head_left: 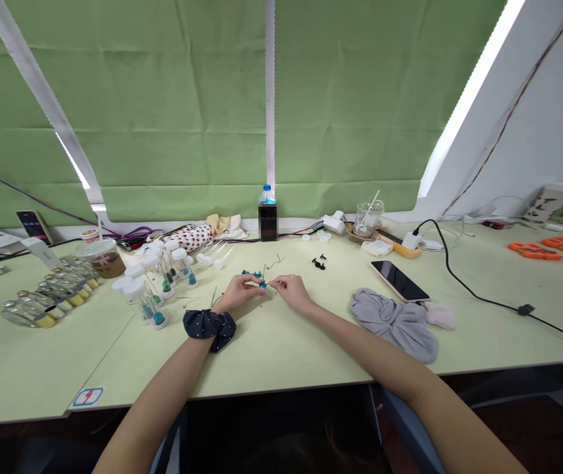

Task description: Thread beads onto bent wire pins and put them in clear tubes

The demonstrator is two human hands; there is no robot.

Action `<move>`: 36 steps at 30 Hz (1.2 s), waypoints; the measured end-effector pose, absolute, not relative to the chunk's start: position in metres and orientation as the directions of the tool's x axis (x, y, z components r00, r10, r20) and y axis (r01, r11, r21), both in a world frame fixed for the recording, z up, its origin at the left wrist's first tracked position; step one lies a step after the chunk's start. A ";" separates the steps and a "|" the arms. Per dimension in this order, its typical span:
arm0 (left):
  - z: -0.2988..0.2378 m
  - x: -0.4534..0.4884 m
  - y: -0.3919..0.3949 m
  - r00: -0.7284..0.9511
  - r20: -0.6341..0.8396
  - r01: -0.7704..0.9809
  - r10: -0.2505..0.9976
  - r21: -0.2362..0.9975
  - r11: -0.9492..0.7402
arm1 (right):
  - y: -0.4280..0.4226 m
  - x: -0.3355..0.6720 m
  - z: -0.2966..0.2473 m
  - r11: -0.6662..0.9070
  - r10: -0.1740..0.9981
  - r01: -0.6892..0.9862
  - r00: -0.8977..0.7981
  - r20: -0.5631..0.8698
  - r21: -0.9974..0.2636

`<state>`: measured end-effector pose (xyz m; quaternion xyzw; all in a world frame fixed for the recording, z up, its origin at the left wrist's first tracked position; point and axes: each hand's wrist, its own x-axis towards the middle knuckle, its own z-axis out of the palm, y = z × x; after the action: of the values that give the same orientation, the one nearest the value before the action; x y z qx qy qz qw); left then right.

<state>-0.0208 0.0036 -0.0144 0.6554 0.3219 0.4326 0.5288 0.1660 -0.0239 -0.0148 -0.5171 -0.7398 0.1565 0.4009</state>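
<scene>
My left hand point(238, 293), a dark dotted scrunchie point(211, 327) round its wrist, pinches a small blue piece point(263, 285) between thumb and finger. A thin dark wire or stem point(264, 271) stands up from that piece. Close on its right, my right hand point(291, 291) has thumb and fingertips pressed together; what they grip is too small to make out. Just beyond the left fingers lie more small blue pieces point(251, 272). Thin wire bits point(276, 262) are scattered past the hands, and small black pieces point(318, 263) lie farther right.
Capped clear tubes point(134, 289) with coloured pieces inside stand left, beside rows of small glass bottles point(37, 303). A water bottle point(268, 214) stands at the back. On the right are a phone point(400, 281), a grey cloth band point(394, 322), a black cable point(479, 289) and orange scissors point(534, 250).
</scene>
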 end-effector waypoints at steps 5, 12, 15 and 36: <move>-0.012 -0.021 0.002 0.427 0.222 -0.044 0.877 0.973 -0.225 | -0.027 0.164 -0.012 0.478 0.849 0.728 -0.240 0.470 -0.492; -0.004 -0.022 0.000 0.404 0.229 0.016 0.886 0.966 -0.257 | -0.030 0.165 -0.007 0.501 0.832 0.847 -0.414 0.369 -0.178; -0.002 -0.022 -0.001 0.400 0.233 0.035 0.887 0.963 -0.268 | -0.030 0.166 -0.005 0.512 0.829 0.857 -0.476 0.293 -0.057; -0.010 -0.021 0.003 0.428 0.225 0.072 0.876 0.957 -0.280 | -0.036 0.166 0.003 0.472 0.865 0.879 -0.446 0.232 -0.072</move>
<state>-0.0211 0.0028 -0.0097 0.6875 0.3444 0.4093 0.4910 0.1664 -0.0357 0.0033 -0.5130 -0.8497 -0.0293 0.1186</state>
